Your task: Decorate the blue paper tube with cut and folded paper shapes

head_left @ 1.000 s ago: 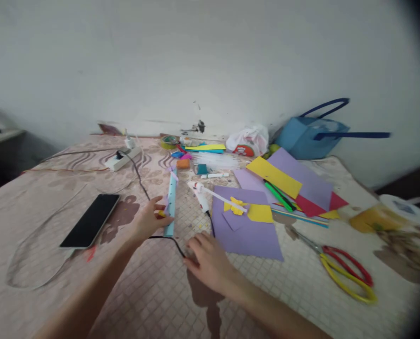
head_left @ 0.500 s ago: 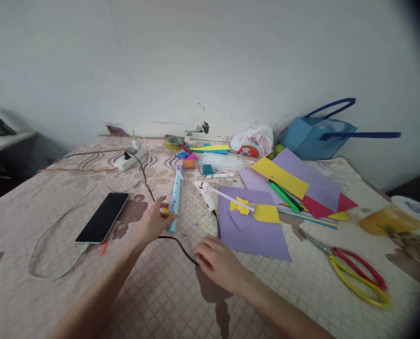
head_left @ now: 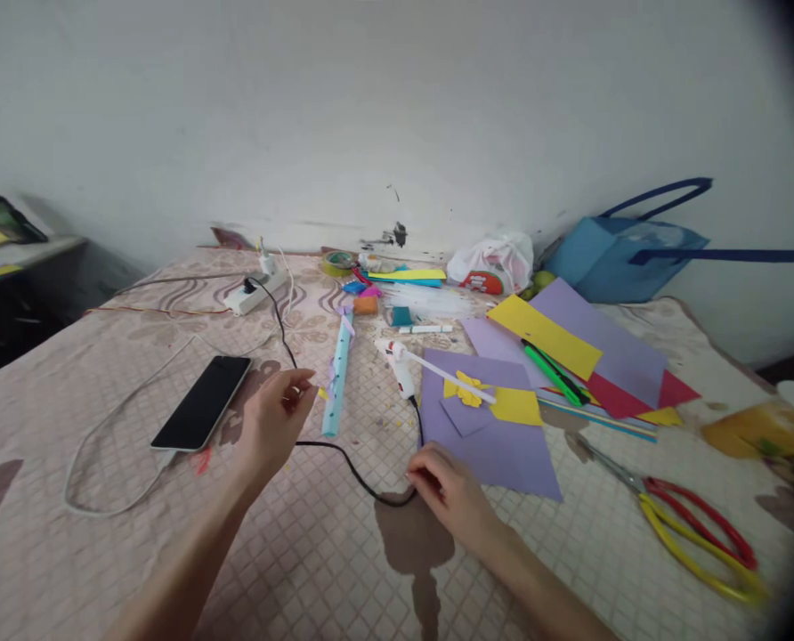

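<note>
Head view: glue gun (head_left: 402, 374) lies on the worktop (head_left: 270, 561).
Left hand (head_left: 282, 411): left of the glue gun, fingers curled beside a small yellow piece (head_left: 322, 393); cannot tell if they pinch it.
Light-blue strip (head_left: 339, 378): just left of the glue gun.
Right hand (head_left: 447, 491): nearer the person than the glue gun, fingers bent at its black cord (head_left: 387, 502); clamped or not, cannot tell.

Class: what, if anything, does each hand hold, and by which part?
Cannot be told: the left hand is beside the blue strip, the right hand at the black cord.
</note>
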`<action>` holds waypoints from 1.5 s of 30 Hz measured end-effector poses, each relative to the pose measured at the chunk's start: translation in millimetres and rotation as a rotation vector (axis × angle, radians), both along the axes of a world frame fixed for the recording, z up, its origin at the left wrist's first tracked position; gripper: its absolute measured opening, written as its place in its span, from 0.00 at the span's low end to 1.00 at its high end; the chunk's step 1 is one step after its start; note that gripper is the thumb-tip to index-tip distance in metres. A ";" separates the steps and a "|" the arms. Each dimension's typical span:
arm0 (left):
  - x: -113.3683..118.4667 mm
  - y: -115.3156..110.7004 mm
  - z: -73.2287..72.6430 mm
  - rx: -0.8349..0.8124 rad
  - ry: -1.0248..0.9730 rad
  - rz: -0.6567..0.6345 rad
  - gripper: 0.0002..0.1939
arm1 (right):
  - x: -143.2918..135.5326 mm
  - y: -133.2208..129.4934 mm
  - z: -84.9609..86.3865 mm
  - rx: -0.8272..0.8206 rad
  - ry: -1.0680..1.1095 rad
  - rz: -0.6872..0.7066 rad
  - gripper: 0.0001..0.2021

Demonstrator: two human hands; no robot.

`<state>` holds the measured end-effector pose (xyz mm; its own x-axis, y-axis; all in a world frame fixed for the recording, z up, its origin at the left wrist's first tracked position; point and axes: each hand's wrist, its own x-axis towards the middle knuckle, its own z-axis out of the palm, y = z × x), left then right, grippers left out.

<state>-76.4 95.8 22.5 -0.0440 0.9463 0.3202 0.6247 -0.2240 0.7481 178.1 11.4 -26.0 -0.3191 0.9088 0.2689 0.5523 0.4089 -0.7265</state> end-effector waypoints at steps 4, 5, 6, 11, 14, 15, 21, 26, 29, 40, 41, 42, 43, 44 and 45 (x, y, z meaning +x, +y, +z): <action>24.7 -14.2 10.3 -0.009 -0.050 -0.107 0.09 | 7.2 0.6 2.3 0.015 -0.045 -0.131 0.07; 31.0 -17.2 10.7 -0.017 -0.054 -0.148 0.08 | 10.8 1.5 2.9 0.024 -0.058 -0.152 0.08; 37.0 -19.6 10.5 -0.020 -0.055 -0.186 0.07 | 15.5 2.7 3.5 0.034 -0.071 -0.171 0.09; 62.4 -25.6 6.4 -0.097 -0.007 -0.386 0.07 | 55.6 18.5 8.7 0.073 -0.114 -0.327 0.09; 76.6 -26.7 4.6 -0.152 -0.008 -0.452 0.07 | 86.2 35.5 15.0 0.090 -0.107 -0.455 0.06; 81.3 -26.9 3.8 -0.168 -0.006 -0.472 0.07 | 95.1 41.6 17.1 0.095 -0.104 -0.480 0.05; 102.0 -27.5 -4.3 -0.204 0.021 -0.565 0.07 | 115.2 69.7 16.8 0.045 -0.166 -0.488 0.05; 103.0 -27.8 -8.0 -0.210 0.060 -0.576 0.08 | 100.7 75.1 4.2 0.005 -0.273 -0.487 0.04; 97.0 -26.2 -5.5 -0.200 0.033 -0.557 0.08 | 93.9 74.9 1.2 0.011 -0.391 -0.548 0.05; 42.3 6.2 -0.5 -0.148 -0.078 -0.251 0.10 | 97.6 78.0 -10.5 0.025 -0.458 -0.524 0.04; 33.8 13.9 -0.9 -0.143 -0.087 -0.193 0.10 | 98.1 78.1 -10.8 0.018 -0.450 -0.521 0.04; 25.3 22.3 -1.5 -0.142 -0.084 -0.153 0.11 | 98.5 78.0 -10.4 0.012 -0.436 -0.518 0.04; 17.0 31.3 -2.3 -0.138 -0.072 -0.133 0.12 | 98.7 77.4 -9.3 0.010 -0.414 -0.515 0.05; 9.3 40.3 -3.2 -0.134 -0.052 -0.113 0.13 | 98.9 76.3 -7.7 0.013 -0.385 -0.513 0.05; 2.7 49.0 -4.2 -0.139 -0.033 -0.094 0.13 | 98.8 74.7 -5.6 0.018 -0.349 -0.510 0.05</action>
